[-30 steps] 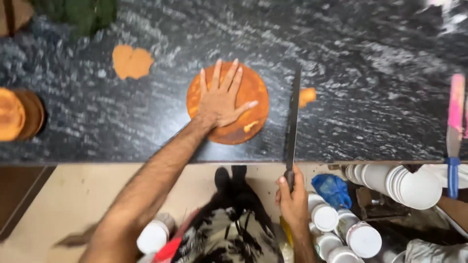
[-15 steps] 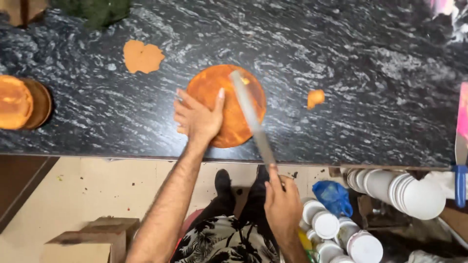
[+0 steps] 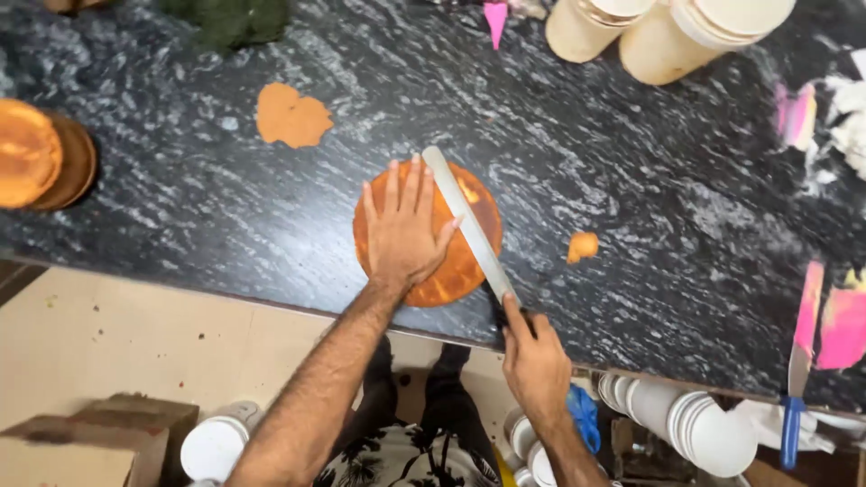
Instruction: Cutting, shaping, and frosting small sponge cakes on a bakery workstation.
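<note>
A round orange-brown cake (image 3: 469,230) lies on the black speckled stone counter (image 3: 631,162) near its front edge. My left hand (image 3: 404,225) presses flat on the cake's top, fingers spread. My right hand (image 3: 534,361) grips the dark handle of a long knife (image 3: 467,221), whose pale blade lies diagonally across the cake's right side, just beside my left thumb.
A thin orange cake scrap (image 3: 290,117) lies up left, a small crumb piece (image 3: 583,245) to the right. More round cakes (image 3: 36,153) sit at the left edge, tan tubs (image 3: 667,32) at the top, a blue-handled spatula (image 3: 798,361) at right, white lids (image 3: 695,424) below.
My left hand shifted from the cake's left edge back onto its top. The knife swung from beside the cake to lie across it, and the view moved closer.
</note>
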